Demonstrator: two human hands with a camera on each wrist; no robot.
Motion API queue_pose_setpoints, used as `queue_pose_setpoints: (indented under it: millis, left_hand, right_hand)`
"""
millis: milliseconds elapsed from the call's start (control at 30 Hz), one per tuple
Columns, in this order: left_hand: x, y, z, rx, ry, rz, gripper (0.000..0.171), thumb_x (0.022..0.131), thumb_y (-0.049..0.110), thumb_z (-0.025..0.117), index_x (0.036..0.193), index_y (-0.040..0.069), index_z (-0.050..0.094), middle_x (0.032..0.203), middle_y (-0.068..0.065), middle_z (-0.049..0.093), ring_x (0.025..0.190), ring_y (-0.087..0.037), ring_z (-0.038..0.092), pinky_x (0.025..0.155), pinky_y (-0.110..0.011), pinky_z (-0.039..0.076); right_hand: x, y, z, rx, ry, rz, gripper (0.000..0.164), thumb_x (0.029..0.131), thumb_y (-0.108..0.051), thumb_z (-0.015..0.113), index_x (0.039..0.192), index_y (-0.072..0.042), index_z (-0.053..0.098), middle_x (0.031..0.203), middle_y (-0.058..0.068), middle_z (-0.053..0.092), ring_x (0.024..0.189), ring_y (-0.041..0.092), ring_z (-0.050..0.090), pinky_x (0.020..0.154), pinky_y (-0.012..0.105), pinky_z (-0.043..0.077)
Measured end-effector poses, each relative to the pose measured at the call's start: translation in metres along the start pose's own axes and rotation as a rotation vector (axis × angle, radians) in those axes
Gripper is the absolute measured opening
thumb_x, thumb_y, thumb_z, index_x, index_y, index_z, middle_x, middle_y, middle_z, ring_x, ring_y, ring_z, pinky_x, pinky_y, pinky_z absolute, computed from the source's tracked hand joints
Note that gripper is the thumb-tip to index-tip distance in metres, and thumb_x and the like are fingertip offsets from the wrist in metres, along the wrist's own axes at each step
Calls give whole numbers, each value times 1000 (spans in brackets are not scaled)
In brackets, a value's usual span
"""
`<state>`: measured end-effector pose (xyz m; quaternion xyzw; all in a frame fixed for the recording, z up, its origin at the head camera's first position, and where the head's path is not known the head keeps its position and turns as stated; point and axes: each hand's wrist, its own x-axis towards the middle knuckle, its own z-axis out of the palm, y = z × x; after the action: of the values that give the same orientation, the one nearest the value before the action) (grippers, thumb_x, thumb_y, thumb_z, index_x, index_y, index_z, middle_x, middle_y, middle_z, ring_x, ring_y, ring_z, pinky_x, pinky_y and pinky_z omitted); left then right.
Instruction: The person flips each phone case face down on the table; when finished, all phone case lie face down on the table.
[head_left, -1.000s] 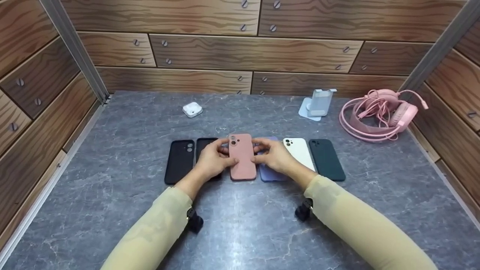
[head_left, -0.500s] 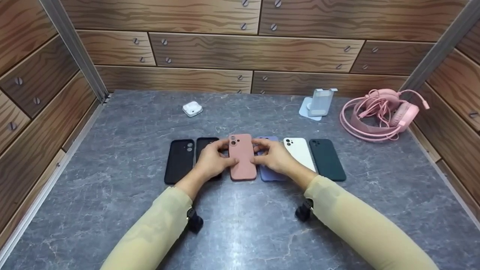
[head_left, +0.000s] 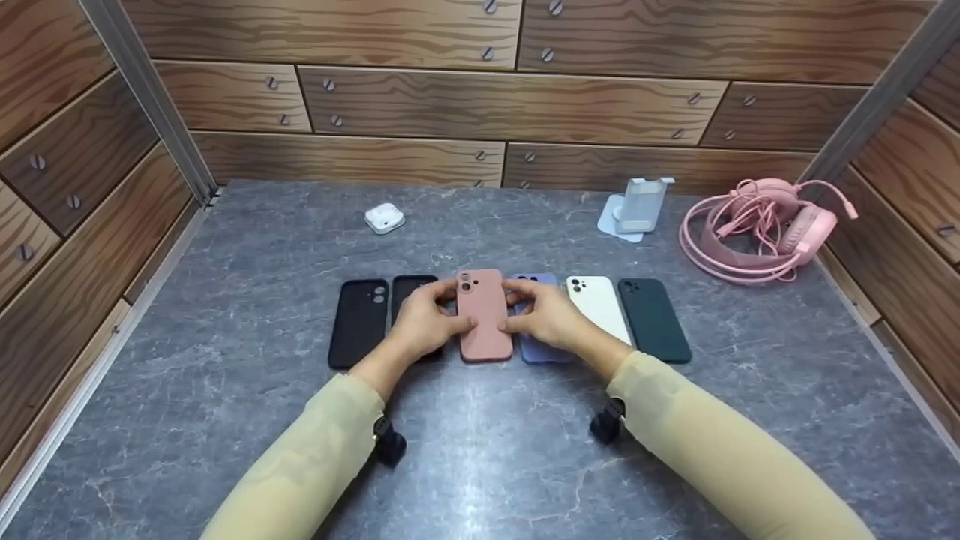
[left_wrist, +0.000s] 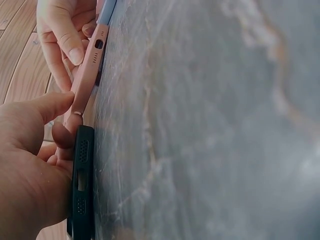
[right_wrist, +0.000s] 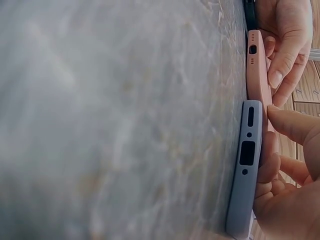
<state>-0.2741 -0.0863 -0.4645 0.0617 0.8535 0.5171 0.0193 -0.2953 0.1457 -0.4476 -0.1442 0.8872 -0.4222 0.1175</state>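
A pink phone case (head_left: 485, 319) with camera cut-outs lies in the middle of a row, back side up. My left hand (head_left: 426, 319) pinches its left edge between thumb and fingers; my right hand (head_left: 551, 311) pinches the right edge. In the left wrist view the pink case (left_wrist: 90, 70) leans at a slant close to the tabletop, its port hole showing. Partly under my left hand is a black phone case (head_left: 403, 289). My right hand overlaps a purple-blue phone case (head_left: 541, 351), which shows its end openings in the right wrist view.
Another black case (head_left: 358, 324) ends the row at left; a white case (head_left: 598, 304) and a dark green case (head_left: 655, 320) lie at right. Farther back are a small white box-like case (head_left: 385, 218), a light-blue phone stand (head_left: 640, 206) and a pink headset (head_left: 765, 229). Wood-patterned walls (head_left: 420, 105) enclose the table.
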Motion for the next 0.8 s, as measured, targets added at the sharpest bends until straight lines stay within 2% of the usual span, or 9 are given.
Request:
queue_pose_setpoints:
  millis: [300, 533, 800]
  left_hand:
    - [0, 0, 0, 3, -1, -2, 67, 87, 13, 88, 147, 4, 62, 131, -8, 71, 83, -13, 68, 74, -27, 56]
    - [-1, 0, 0, -13, -9, -21, 71, 87, 12, 88, 151, 4, 58, 137, -8, 68, 87, -15, 69, 75, -29, 57]
    - [0, 1, 1, -15, -2, -25, 70, 88, 13, 87, 151, 4, 58, 137, -9, 68, 86, -16, 67, 74, -29, 57]
  right_hand:
    - [0, 0, 0, 7, -6, -25, 74, 87, -10, 87, 153, 0, 54, 128, 15, 69, 90, 20, 66, 73, 27, 53]
    - [-1, -1, 1, -61, -6, -29, 73, 87, -12, 88, 152, -3, 57, 132, 15, 69, 94, 20, 64, 81, 30, 53]
    - [0, 0, 2, -65, -14, -31, 71, 88, -13, 88, 151, -2, 58, 134, 15, 68, 96, 20, 63, 83, 33, 53]
